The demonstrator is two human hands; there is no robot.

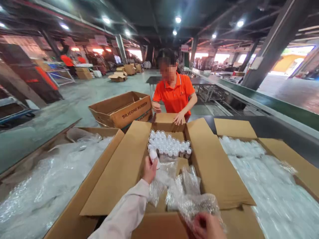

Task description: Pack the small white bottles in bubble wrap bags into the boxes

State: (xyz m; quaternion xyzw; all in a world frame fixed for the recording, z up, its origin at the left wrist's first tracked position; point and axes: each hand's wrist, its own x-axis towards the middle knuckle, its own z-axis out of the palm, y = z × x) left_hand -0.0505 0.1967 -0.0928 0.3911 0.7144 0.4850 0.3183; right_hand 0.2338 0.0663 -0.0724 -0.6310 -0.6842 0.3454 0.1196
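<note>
- Packing step, by the look of it: left hand (149, 170) pinching a bottle (154, 156) over the box (124, 166), just short of the packed rows (169, 144).
- Bottle near upright, long axis vertical, leaning slightly right; top end toward the far rows.
- Right hand (206, 227) closed on bubble wrap (184, 196) at the near edge.
- Next, probably: lower into the open slot by the front row, keeping it plumb.
- Person in orange (175, 94) opposite, hands on the far flap (169, 119).

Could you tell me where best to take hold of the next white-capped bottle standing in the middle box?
Probably by its cap, from straight above: the bottles stand upright, packed side by side, so only caps are exposed. The left hand grips one bottle near its top.
</note>
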